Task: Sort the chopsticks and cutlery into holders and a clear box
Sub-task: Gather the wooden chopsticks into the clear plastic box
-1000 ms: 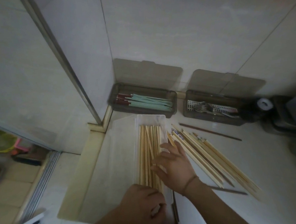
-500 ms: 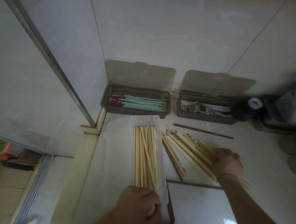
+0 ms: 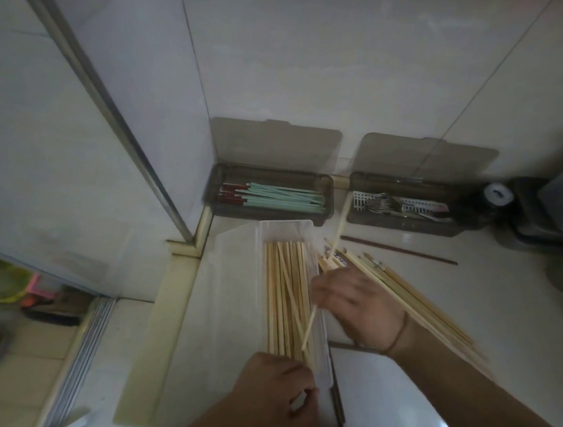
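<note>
The right hand (image 3: 357,307) pinches one pale wooden chopstick (image 3: 309,331), which slants across the clear box (image 3: 287,227) with its far end reaching toward the back holders. The left hand (image 3: 276,393) curls around the box's near end. The box lies lengthwise near the worktop's left edge, filled with bamboo chopsticks (image 3: 286,298). A loose pile of chopsticks (image 3: 408,288) lies just right of it. At the back edge stand two brown holders: one with green chopsticks (image 3: 273,199), one with metal cutlery (image 3: 400,205)
</note>
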The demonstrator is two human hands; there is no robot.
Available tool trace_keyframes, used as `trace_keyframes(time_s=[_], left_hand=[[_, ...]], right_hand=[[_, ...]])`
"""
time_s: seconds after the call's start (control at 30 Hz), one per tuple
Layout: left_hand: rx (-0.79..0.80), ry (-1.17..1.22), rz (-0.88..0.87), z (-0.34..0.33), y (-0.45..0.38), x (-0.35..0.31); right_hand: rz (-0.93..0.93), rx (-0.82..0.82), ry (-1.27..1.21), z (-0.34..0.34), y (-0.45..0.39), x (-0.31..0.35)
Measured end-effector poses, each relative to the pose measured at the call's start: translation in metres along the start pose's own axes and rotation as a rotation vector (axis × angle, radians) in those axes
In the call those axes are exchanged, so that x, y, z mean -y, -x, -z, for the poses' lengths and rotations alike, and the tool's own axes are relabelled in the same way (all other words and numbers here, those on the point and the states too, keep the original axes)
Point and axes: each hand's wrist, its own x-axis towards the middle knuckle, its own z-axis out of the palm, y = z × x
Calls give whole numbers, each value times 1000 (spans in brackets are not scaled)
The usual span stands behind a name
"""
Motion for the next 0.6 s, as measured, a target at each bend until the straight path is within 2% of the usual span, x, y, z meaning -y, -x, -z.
trace_keyframes(time_s=[0.1,0.2,0.37,0.43,0.5,0.57,0.6], left_hand=[[9,-1,-8,0,-1,0],[7,14,4,0,2,2],[12,-14,22,0,2,1],[14,-24,18,1,0,0],[19,-22,6,1,0,0],[21,-4,6,1,0,1],[24,9,11,0,1,1]], right_hand=[[99,250,-63,-16,0,4],[132,429,-12,-27,5,3],[59,540,51,-34,7,8],[55,439,-11,-32,5,12],[-30,189,-99,-29,10,9],[-290,-85,-57,-23,25,-3],[-472,-164,6,-18,36,-11]])
